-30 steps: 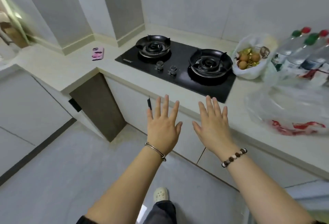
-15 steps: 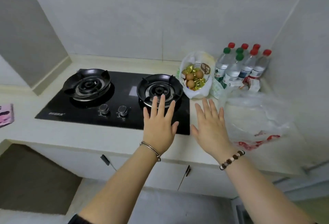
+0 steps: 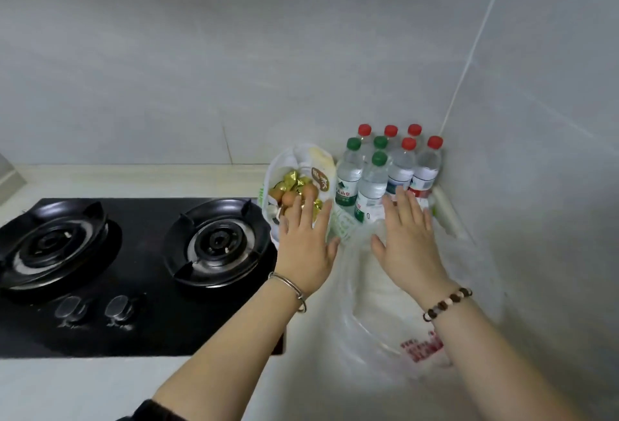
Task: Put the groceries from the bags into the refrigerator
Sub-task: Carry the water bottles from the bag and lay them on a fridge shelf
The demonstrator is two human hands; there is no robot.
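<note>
A white thin plastic bag (image 3: 272, 186) stands open on the pale counter (image 3: 100, 390), at twelve o'clock from the left hand (image 3: 306, 246). Inside it lie brown eggs (image 3: 288, 199), gold foil-wrapped sweets (image 3: 294, 179) and a packet with a round brown label (image 3: 320, 180); the label's pale characters are too blurred to read.

The left hand is open, its fingers straight and slightly spread. Its fingertips overlap the front of the white bag, but whether they touch it cannot be told.

At one o'clock from the bag, in the corner of the grey tiled wall (image 3: 301, 52), stand eight clear plastic water bottles (image 3: 371, 186) packed closely together. Three have green caps and green-and-white labels with Chinese writing too small to read. Five have red caps and red, white and blue labels.

The right hand (image 3: 408, 239) is also open and flat, holding nothing, with the bottles at its twelve o'clock. Its fingertips reach the lower part of the front bottles; contact is unclear.

Beneath that hand, and stretching towards six o'clock, lies a crumpled clear plastic bag (image 3: 368, 303) with blurred red printing near its lower edge.

The left wrist wears a thin silver bangle (image 3: 290, 288), and the right a bracelet of brown and pale beads (image 3: 447, 303).

At nine o'clock from the left hand sits a black glass two-burner gas hob (image 3: 140, 320) with two knobs.
</note>
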